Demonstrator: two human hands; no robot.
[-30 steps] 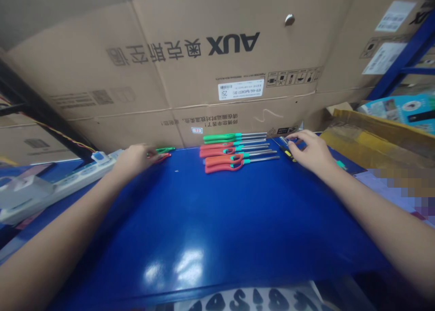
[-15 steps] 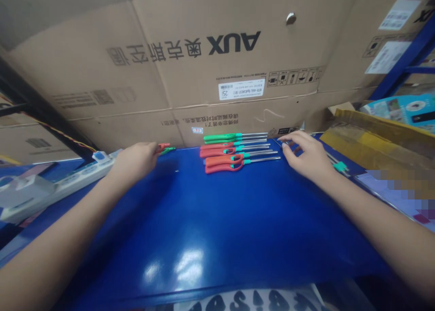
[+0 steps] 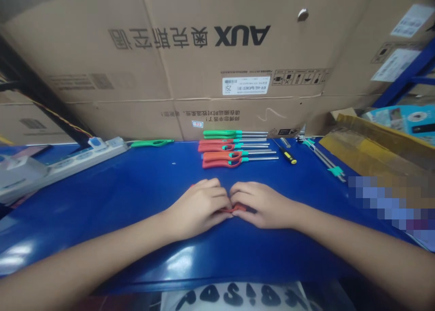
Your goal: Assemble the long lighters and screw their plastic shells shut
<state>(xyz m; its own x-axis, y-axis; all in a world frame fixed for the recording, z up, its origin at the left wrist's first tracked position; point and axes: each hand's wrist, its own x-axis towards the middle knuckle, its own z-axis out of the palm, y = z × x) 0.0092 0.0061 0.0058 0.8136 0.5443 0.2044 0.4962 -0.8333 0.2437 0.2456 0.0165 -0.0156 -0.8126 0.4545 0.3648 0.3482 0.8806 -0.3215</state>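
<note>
Near middle of a glossy, smooth blue tabletop: red plastic handle, mostly covered, lies between the two hands. Left hand, knuckles up, has fingers and thumb clamped on it; right hand pinches its right end, fingertips almost meeting the left's. Far centre: long-necked lighters in a row, curved red and green plastic grips, teal collars, thin shiny metal barrels pointing right. Just right of the barrels, a screwdriver, black-and-yellow handle, set aslant. Farther right, slim metal tubes with teal fittings. Far left, a looped green handle beside a white, hard-cased power strip. Behind, creased matte brown cardboard, printed upside down.
</note>
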